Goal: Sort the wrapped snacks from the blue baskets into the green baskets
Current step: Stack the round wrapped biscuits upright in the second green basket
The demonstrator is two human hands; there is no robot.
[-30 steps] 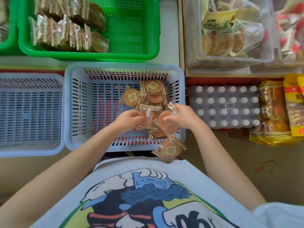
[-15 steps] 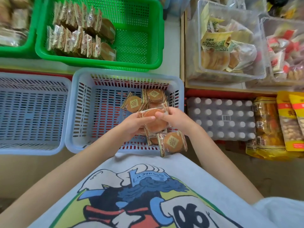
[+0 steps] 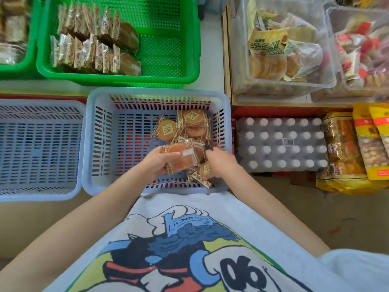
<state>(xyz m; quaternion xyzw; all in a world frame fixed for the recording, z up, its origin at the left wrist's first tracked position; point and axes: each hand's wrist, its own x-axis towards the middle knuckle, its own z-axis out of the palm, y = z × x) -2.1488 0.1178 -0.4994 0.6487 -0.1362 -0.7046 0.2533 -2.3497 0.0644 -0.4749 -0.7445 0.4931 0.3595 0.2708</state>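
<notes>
I see the left hand gripping a stack of wrapped round cakes over the blue basket, while the right hand pinches another wrapped cake below.

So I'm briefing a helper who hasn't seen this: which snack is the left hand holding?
Find the blue basket holding loose round cakes. At its near side the left hand grips a wrapped snack raised above the pile. Unlike the diamond-labelled ones behind, it shows a plain orange face with a white tab.
</notes>
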